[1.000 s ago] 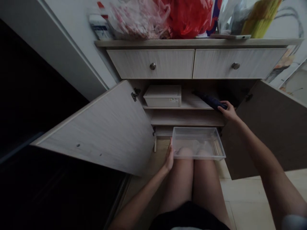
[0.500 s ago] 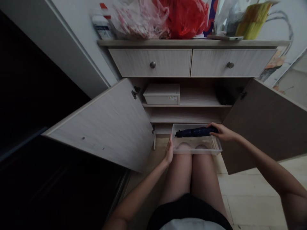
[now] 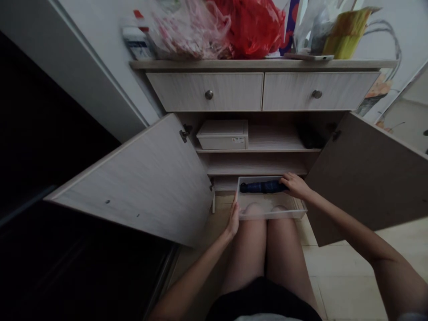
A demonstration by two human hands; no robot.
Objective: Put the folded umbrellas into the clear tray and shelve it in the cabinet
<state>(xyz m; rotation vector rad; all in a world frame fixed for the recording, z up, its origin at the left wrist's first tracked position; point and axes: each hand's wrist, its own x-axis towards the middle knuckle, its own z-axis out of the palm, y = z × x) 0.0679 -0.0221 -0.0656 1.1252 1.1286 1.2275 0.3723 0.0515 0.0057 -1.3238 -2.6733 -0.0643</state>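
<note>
A clear plastic bin (image 3: 301, 209) rests on my knees in front of an open cabinet. My left hand (image 3: 233, 219) presses flat against the bin's left wall, fingers stretched along it. My right hand (image 3: 295, 185) is closed around the end of a dark blue folded umbrella (image 3: 262, 186), which lies across the far side of the bin, pointing left.
Both cabinet doors (image 3: 147, 178) stand wide open to either side. A white lidded box (image 3: 223, 134) and a dark object (image 3: 309, 137) sit on the upper shelf. Two shut drawers (image 3: 207, 91) are above. Red and pink plastic bags (image 3: 254, 26) crowd the top. Tiled floor lies at the right.
My right hand carried the umbrella from the upper shelf down into the clear bin. The left hand stayed on the bin's side.
</note>
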